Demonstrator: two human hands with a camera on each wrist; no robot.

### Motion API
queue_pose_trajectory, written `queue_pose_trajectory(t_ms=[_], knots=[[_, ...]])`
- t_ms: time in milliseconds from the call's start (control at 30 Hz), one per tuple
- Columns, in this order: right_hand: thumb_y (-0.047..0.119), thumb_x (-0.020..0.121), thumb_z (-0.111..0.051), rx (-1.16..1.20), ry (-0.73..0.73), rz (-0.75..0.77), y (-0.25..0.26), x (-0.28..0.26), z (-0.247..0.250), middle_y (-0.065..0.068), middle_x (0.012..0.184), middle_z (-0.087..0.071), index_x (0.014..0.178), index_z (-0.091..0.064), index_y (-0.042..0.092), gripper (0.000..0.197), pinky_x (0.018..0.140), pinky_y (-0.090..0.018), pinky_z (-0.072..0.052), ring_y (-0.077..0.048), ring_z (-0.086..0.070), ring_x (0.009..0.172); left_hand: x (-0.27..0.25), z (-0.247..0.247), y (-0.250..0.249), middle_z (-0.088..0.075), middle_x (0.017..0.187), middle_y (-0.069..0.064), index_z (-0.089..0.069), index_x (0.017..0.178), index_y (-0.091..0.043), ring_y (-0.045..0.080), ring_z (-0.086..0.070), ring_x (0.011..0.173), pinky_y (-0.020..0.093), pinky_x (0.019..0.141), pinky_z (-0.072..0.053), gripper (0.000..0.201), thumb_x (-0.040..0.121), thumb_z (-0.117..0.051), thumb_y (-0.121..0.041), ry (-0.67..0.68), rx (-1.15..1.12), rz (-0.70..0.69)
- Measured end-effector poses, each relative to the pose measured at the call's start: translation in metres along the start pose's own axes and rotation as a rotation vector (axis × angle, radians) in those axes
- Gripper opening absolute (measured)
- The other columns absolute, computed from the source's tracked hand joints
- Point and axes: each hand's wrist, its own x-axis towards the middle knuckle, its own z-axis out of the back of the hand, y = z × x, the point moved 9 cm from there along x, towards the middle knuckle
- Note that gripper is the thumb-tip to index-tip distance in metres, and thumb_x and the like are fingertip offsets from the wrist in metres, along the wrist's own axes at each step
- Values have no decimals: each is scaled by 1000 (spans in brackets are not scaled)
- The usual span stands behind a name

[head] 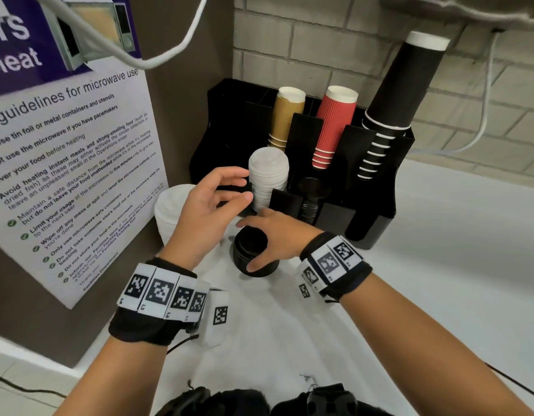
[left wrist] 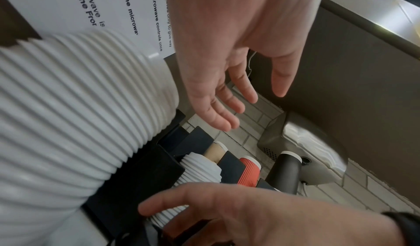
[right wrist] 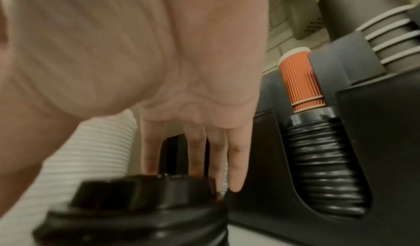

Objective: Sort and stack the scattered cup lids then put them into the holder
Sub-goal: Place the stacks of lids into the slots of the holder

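A short stack of black lids (head: 244, 261) (right wrist: 141, 214) stands on the white counter. My right hand (head: 259, 244) arches over it, thumb on the near side and fingers (right wrist: 236, 160) down the far side, holding it. My left hand (head: 244, 184) (left wrist: 254, 106) hovers open beside the white lid stack (head: 268, 175) (left wrist: 200, 167) that stands in the black holder (head: 376, 211). A second, wider white lid stack (head: 169, 211) (left wrist: 79, 106) stands on the counter behind my left wrist. Black lids (head: 312, 202) (right wrist: 322, 169) fill the holder's slot next to the white ones.
The holder's back slots carry brown cups (head: 286, 115), red cups (head: 334, 127) and tall black cups (head: 388, 115). A microwave poster (head: 74, 163) covers the brown wall at left. A grey dispenser (left wrist: 313, 145) hangs above the brick wall. White counter stretches to the right.
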Motion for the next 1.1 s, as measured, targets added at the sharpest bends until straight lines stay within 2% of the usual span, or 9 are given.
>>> queue_pose_trajectory(t_ms=[133,333,467,567,667,767,900,1033,1100], knots=[[43,66,-83,-6,-13,-20,-6,8,-6,-8,127,-44,143,-38,29,90,95,-36,-44,-28,-45,120,-1,0,4,-62,108,-6,-62,108,-32,1,-64,91,27,86,-52,33,90,-65,-6,11,3,1],[35,66,-82,119,-95,-2,-9,5,2,-5,123,-46,138,-42,31,82,94,-37,-48,-24,-46,115,0,-1,4,-62,109,-4,-63,108,-31,0,-64,89,22,83,-52,33,89,-65,-4,20,-18,-17],[24,68,-82,483,-349,53,-18,-23,40,1,115,-57,131,-51,30,71,97,-34,-48,-15,-55,109,1,-3,3,-60,115,-6,-59,113,-34,3,-64,98,22,86,-53,37,85,-71,-13,17,11,-34],[12,76,-78,871,-486,116,-19,-52,59,1,110,-62,130,-52,31,63,88,-34,-53,-17,-64,101,-1,-16,15,-50,135,-13,-46,130,-45,5,-55,120,23,94,-51,70,73,-84,-30,106,39,27],[12,78,-73,1078,-508,218,-6,-71,63,-3,107,-65,130,-52,36,61,85,-29,-53,-17,-66,99,-6,-37,22,-41,145,-16,-33,143,-46,8,-49,130,25,94,-51,94,64,-83,-32,222,-4,59],[14,78,-71,1128,-518,234,-1,-79,61,-5,110,-64,132,-51,32,60,84,-26,-52,-15,-66,101,-8,-42,20,-42,148,-2,-34,146,-37,15,-53,127,26,93,-51,94,66,-82,-25,226,-53,27],[20,78,-74,1145,-471,221,-2,-86,57,-7,114,-64,136,-49,30,64,83,-27,-52,-15,-65,103,-10,-46,18,-46,145,-6,-40,140,-42,12,-57,122,30,86,-55,94,63,-89,-24,312,-129,47],[22,75,-73,1112,-442,217,-2,-89,58,-9,123,-62,140,-47,29,70,91,-34,-52,-18,-63,111,-13,-48,16,-48,142,-5,-39,143,-39,14,-57,123,36,88,-56,97,61,-88,-22,349,-146,47],[19,74,-74,1126,-453,227,-2,-90,60,-10,124,-62,139,-49,27,70,89,-33,-53,-19,-63,112,-12,-49,16,-47,143,-2,-38,144,-36,14,-56,124,37,88,-56,100,62,-91,-17,338,-153,39]])
